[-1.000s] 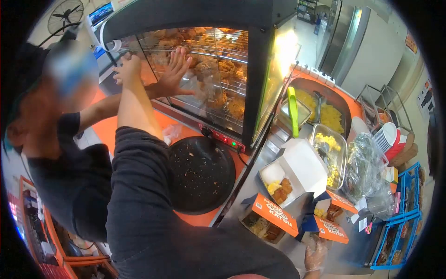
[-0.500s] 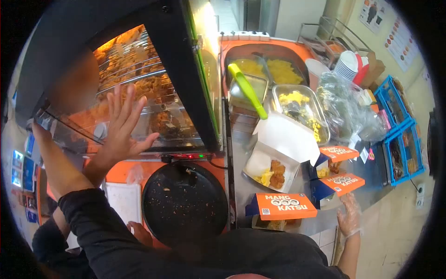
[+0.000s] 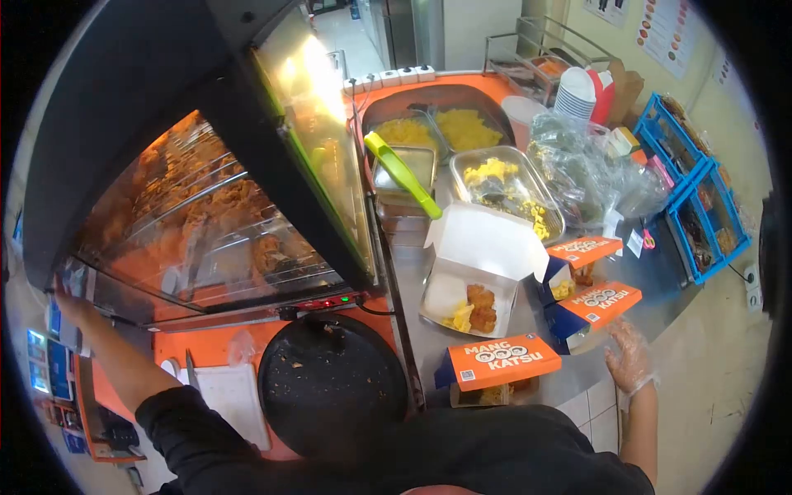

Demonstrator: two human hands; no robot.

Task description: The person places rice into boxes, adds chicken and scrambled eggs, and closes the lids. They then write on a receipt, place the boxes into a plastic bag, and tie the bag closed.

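Observation:
My left arm reaches to the far left, where my left hand (image 3: 74, 307) is at the outer edge of the glass-fronted warming cabinet (image 3: 285, 206). Its fingers are too small and obscured to read. Fried pieces (image 3: 219, 202) sit on wire racks behind the glass. In a clear plastic glove, my right hand (image 3: 631, 360) is open beside the orange-topped MANG KATSU box (image 3: 601, 303), holding nothing I can see. Two similar boxes are near it, one in front (image 3: 503, 360) and one behind (image 3: 584, 247). An open white box (image 3: 483, 239) contains fried chicken (image 3: 481, 309) and yellow food.
A round black pan (image 3: 334, 388) with crumbs stands beside a white board (image 3: 235, 400) and a knife (image 3: 191, 367). Green tongs (image 3: 403, 175) lie over metal containers near a tray (image 3: 546, 177) of yellow food. Plastic bags (image 3: 577, 169), stacked cups (image 3: 575, 95) and blue crates (image 3: 693, 190) are on the right.
Another person's spread hand and arm have left the space before the cabinet. My view has shifted left, bringing the knife into sight. My right hand remains beside the boxes.

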